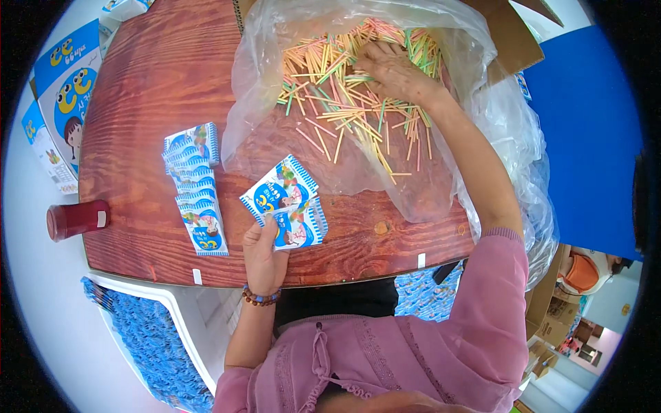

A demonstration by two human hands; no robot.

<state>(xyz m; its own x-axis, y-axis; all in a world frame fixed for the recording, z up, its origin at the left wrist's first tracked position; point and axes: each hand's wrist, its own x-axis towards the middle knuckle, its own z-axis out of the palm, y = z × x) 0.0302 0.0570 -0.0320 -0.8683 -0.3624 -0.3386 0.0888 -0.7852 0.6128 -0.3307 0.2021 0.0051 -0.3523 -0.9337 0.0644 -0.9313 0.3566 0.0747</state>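
My left hand [265, 251] is closed on a few small blue-and-white packets [279, 189], fanned out above the table's near edge, thumb on top. Well apart from it, my right hand [396, 72] reaches into a heap of thin pastel sticks [337, 107], yellow, pink and green. Its fingers curl down among the sticks and the fingertips are hidden, so what they grip does not show. The sticks lie loose on a spread clear plastic bag [255, 117]. Left of my left hand, an overlapping row of similar packets [195, 186] lies on the wooden table [138, 89].
A red cylindrical container [79, 219] sits at the table's left edge. Printed boxes [65, 103] stand beyond it. Below the table is a white bin [175, 316] with many blue packets [148, 337]. A cardboard box [509, 34] stands behind the bag; another person [585, 272] is far right.
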